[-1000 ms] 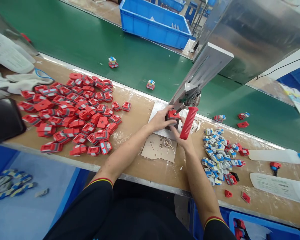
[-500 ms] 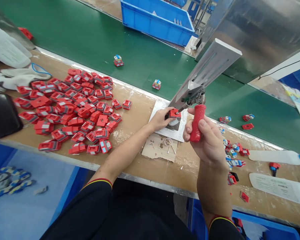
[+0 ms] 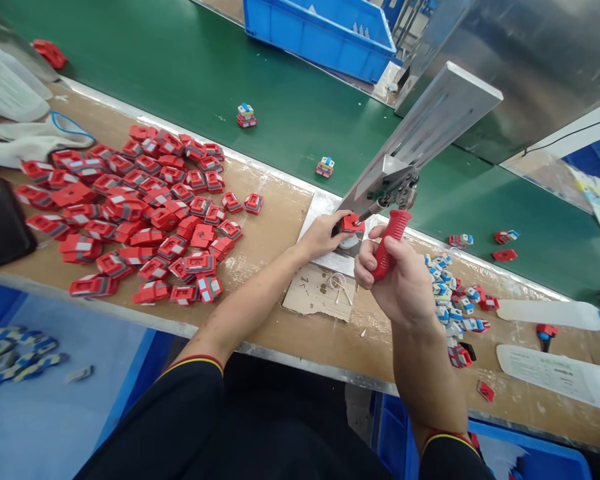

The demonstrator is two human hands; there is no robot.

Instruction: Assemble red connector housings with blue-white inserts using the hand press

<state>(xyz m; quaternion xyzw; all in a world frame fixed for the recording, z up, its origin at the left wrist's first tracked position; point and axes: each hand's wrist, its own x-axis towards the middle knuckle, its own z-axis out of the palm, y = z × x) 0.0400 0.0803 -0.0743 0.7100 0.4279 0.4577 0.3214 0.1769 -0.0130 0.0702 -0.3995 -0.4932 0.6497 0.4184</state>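
My left hand [image 3: 324, 236] pinches a small red plastic toy-car-like part [image 3: 352, 224] at the foot of an upright metal toggle press [image 3: 397, 183]. The press's plunger tip meets the top of that part. My right hand [image 3: 403, 277] is wrapped round the red ribbed handle [image 3: 393, 241] of the press, which slants down to the left. Under the part is a pale metal base plate [image 3: 313, 217], partly covered by my left hand.
Many red-and-grey parts [image 3: 153, 217] lie piled on the left. Blue, white and yellow pieces [image 3: 445, 287] and a clear bottle [image 3: 545, 312] are on the right. Beyond runs a green conveyor belt [image 3: 190, 73], with a blue crate [image 3: 320, 40] behind it. Cardboard [image 3: 305, 300] lies in front.
The red handle's lower end has swung left, and my right hand has moved left with it. My left hand still holds the red part under the plunger. The whole view has shifted slightly.
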